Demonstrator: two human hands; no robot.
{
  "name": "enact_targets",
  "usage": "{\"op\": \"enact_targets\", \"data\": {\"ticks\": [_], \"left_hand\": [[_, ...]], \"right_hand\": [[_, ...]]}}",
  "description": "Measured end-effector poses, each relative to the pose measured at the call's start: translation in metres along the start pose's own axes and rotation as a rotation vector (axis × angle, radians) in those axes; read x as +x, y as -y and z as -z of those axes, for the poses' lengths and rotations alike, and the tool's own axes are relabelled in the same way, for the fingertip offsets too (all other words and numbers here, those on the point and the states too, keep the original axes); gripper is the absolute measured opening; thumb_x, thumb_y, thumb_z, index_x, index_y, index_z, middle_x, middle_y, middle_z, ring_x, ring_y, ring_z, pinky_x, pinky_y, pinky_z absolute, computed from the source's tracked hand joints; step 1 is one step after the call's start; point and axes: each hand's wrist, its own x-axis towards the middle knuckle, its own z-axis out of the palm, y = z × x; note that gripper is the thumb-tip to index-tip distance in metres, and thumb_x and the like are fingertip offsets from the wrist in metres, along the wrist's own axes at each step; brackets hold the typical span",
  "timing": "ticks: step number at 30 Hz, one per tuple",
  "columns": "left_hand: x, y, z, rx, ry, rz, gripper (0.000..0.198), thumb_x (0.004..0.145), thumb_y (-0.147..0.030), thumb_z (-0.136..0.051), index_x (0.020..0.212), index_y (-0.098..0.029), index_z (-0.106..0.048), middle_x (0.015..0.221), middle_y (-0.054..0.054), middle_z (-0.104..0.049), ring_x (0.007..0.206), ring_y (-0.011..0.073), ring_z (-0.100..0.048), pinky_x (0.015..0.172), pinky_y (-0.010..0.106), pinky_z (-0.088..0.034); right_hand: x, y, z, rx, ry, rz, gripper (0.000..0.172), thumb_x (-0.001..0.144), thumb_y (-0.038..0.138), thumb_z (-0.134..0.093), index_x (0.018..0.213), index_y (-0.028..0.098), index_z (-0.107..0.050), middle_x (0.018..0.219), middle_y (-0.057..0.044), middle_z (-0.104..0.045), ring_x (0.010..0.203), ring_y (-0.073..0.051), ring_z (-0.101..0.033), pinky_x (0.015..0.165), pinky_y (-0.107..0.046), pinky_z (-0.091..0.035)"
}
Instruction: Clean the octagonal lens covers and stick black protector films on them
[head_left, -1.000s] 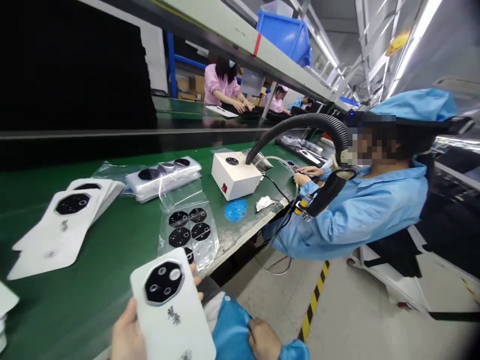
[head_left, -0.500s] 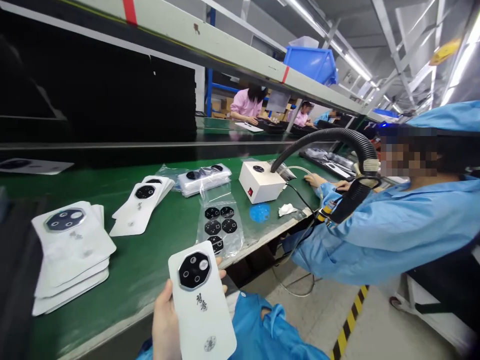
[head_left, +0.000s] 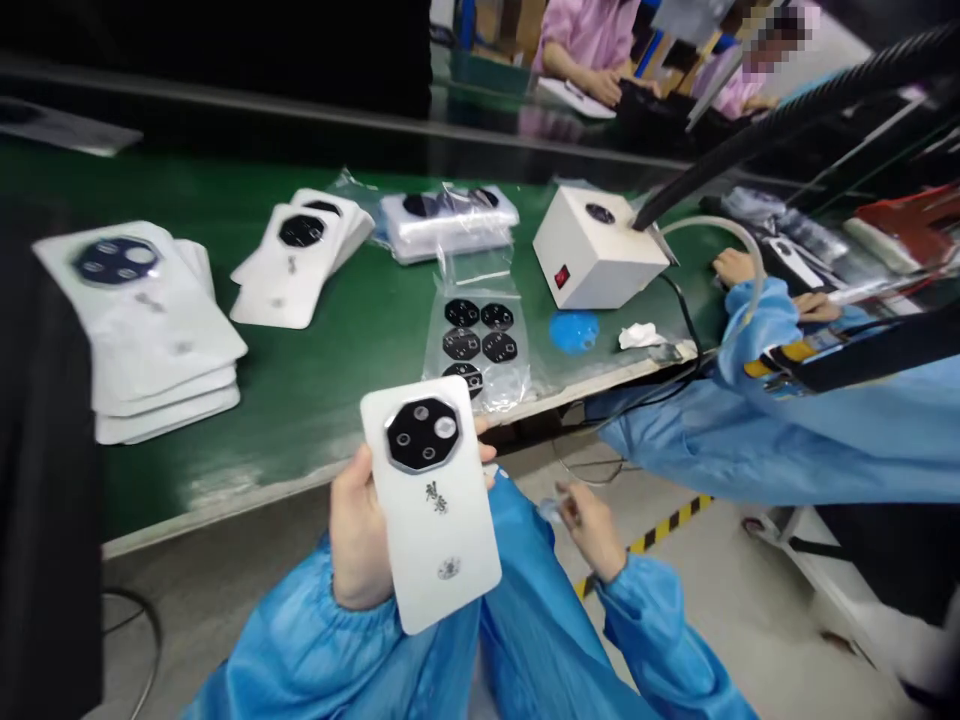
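My left hand (head_left: 360,535) grips a white phone back cover (head_left: 442,535) by its edges, tilted toward me over my lap. A black octagonal camera plate (head_left: 422,435) with several lens rings sits at its top, with dark lettering and a round mark below. Lower and to the right, my right hand (head_left: 596,525) is closed in a pinch on a small clear piece of film (head_left: 551,508). Just beyond the cover, a clear plastic bag (head_left: 517,375) holding several black octagonal camera pieces lies at the bench edge.
White covers are stacked on the left (head_left: 161,350), with a smaller stack (head_left: 289,285) beside them. Farther right stand a white box (head_left: 592,250), a black hose (head_left: 780,120), a blue disc (head_left: 574,332) and crumpled white tissue (head_left: 637,336). A co-worker's blue sleeve (head_left: 757,305) is at right.
My view has tipped downward. My right hand has come into sight at the lower right with the film in its fingers. The left hand still holds the cover.
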Motion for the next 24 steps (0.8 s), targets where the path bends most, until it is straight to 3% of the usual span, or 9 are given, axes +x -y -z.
{"op": "enact_targets", "data": {"ticks": [1, 5, 8, 11, 16, 18, 21, 24], "left_hand": [[0.001, 0.0, 0.003, -0.007, 0.017, -0.018, 0.052, 0.085, -0.042, -0.032, 0.095, -0.009, -0.071, 0.098, 0.018, -0.071, 0.08, 0.0315, -0.069, 0.067, 0.043, -0.057], [0.004, 0.001, 0.014, 0.009, 0.168, 0.014, 0.049, 0.085, -0.044, -0.038, 0.109, -0.011, -0.066, 0.112, 0.018, -0.067, 0.096, 0.0335, -0.066, 0.08, 0.046, -0.054], [0.002, 0.005, 0.018, 0.052, 0.206, 0.036, 0.052, 0.088, -0.044, -0.034, 0.109, -0.009, -0.066, 0.111, 0.018, -0.067, 0.096, 0.0323, -0.066, 0.082, 0.042, -0.054], [-0.002, 0.009, 0.018, 0.073, 0.273, 0.083, 0.048, 0.086, -0.042, -0.039, 0.109, -0.01, -0.067, 0.112, 0.017, -0.067, 0.101, 0.033, -0.064, 0.086, 0.043, -0.051], [-0.005, 0.013, 0.016, 0.121, 0.447, 0.204, 0.05, 0.078, -0.048, -0.052, 0.11, -0.012, -0.067, 0.106, 0.014, -0.07, 0.094, 0.0313, -0.066, 0.084, 0.04, -0.048], [-0.003, 0.013, 0.015, 0.115, 0.438, 0.229, 0.051, 0.081, -0.048, -0.045, 0.108, -0.01, -0.067, 0.103, 0.014, -0.071, 0.092, 0.0285, -0.066, 0.083, 0.038, -0.048], [0.003, 0.01, 0.017, 0.114, 0.439, 0.205, 0.062, 0.089, -0.043, -0.019, 0.108, -0.007, -0.065, 0.102, 0.012, -0.07, 0.09, 0.0274, -0.065, 0.082, 0.042, -0.046], [0.009, 0.009, 0.024, 0.073, 0.536, 0.213, 0.06, 0.087, -0.048, -0.026, 0.115, -0.008, -0.061, 0.106, 0.014, -0.068, 0.094, 0.0303, -0.064, 0.082, 0.044, -0.047]], "right_hand": [[-0.001, 0.002, 0.011, 0.045, -0.019, -0.001, 0.024, 0.09, 0.037, -0.05, 0.095, 0.015, -0.059, 0.081, -0.003, -0.062, 0.063, -0.012, -0.06, 0.059, -0.029, -0.053], [0.009, 0.037, 0.052, 0.201, -0.105, 0.043, 0.015, 0.087, 0.032, -0.055, 0.096, 0.021, -0.06, 0.092, -0.005, -0.064, 0.079, -0.016, -0.063, 0.064, -0.029, -0.053], [0.023, 0.074, 0.064, 0.461, -0.138, 0.196, 0.012, 0.084, 0.019, -0.058, 0.095, 0.024, -0.062, 0.088, -0.003, -0.064, 0.081, -0.016, -0.061, 0.067, -0.028, -0.051], [0.035, 0.1, 0.061, 0.711, -0.107, 0.271, 0.022, 0.082, 0.011, -0.058, 0.098, 0.025, -0.061, 0.088, -0.002, -0.061, 0.08, -0.014, -0.059, 0.066, -0.026, -0.05], [0.048, 0.114, 0.05, 0.884, -0.043, 0.227, 0.012, 0.082, 0.015, -0.057, 0.09, 0.023, -0.059, 0.091, -0.003, -0.057, 0.084, -0.015, -0.057, 0.071, -0.029, -0.051], [0.05, 0.112, 0.047, 0.927, -0.026, 0.221, 0.008, 0.085, 0.021, -0.054, 0.093, 0.023, -0.057, 0.096, -0.004, -0.056, 0.083, -0.015, -0.057, 0.071, -0.03, -0.05], [0.053, 0.105, 0.044, 0.997, -0.013, 0.239, 0.016, 0.087, 0.035, -0.053, 0.1, 0.025, -0.056, 0.101, -0.004, -0.052, 0.074, -0.014, -0.055, 0.066, -0.03, -0.049], [0.054, 0.099, 0.042, 0.925, 0.036, 0.281, 0.031, 0.08, 0.045, -0.063, 0.101, 0.024, -0.056, 0.101, -0.006, -0.052, 0.082, -0.017, -0.055, 0.066, -0.031, -0.048]]}}
